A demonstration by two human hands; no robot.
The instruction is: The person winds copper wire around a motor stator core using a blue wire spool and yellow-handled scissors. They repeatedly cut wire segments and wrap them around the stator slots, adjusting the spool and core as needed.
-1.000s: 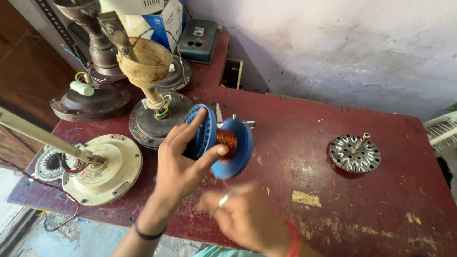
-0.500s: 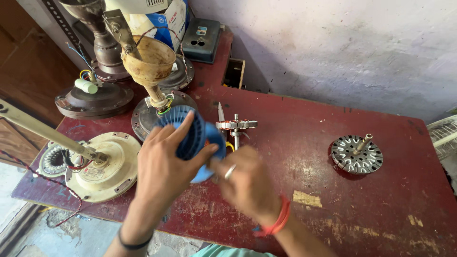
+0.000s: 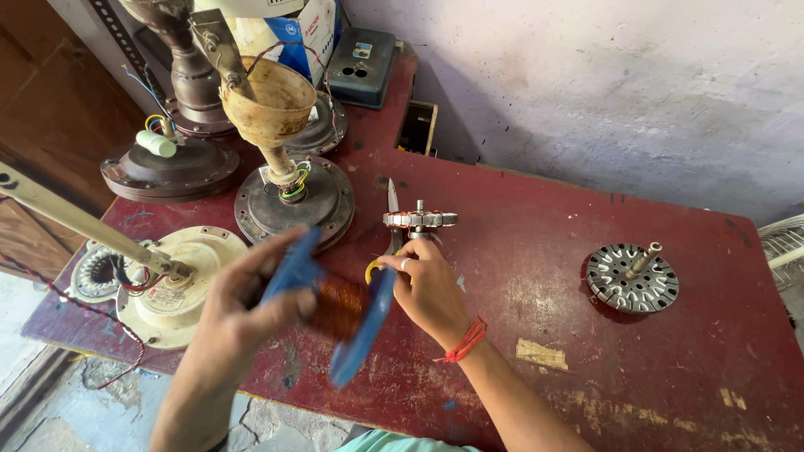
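Left hand [image 3: 239, 310]: clasped round the spool [image 3: 339, 305], thumb over the near blue flange, fingers behind the far one. Held in the air above the table's [image 3: 544, 251] front edge, axis tilted, copper winding showing between the flanges. Wrist bent inward, forearm rising from 7 o'clock.

Right hand [image 3: 427, 289]: at 3 o'clock of the spool, touching its right flange. Thumb and forefinger drawn together at a small yellow loop [image 3: 371, 268]. Cannot tell whether that loop or a strand of wire is actually gripped; blurred and partly covered. Other fingers curled loosely. Red thread [image 3: 465, 341] on the wrist, forearm entering from 5 o'clock.

Step in hand, as judged: handling the wire spool, left hand carrying it, right hand working at its rim, probably seeking a wire end. Not confirmed. Next move calls for a steady spool and a fine pinch, fine wire being easily kinked or lost.

Surroundings: stator [image 3: 419, 219] upright on its shaft at 12 o'clock of the right hand, just beside the fingertips. Thin blade [image 3: 391, 197] flat on the table left of it. Slotted rotor disc [image 3: 632, 276] well apart at 3 o'clock. Cream fan motor [image 3: 180, 280] at 9 o'clock of the left hand. Dark motor [image 3: 293, 201] with a yellowed cup at 11 o'clock.
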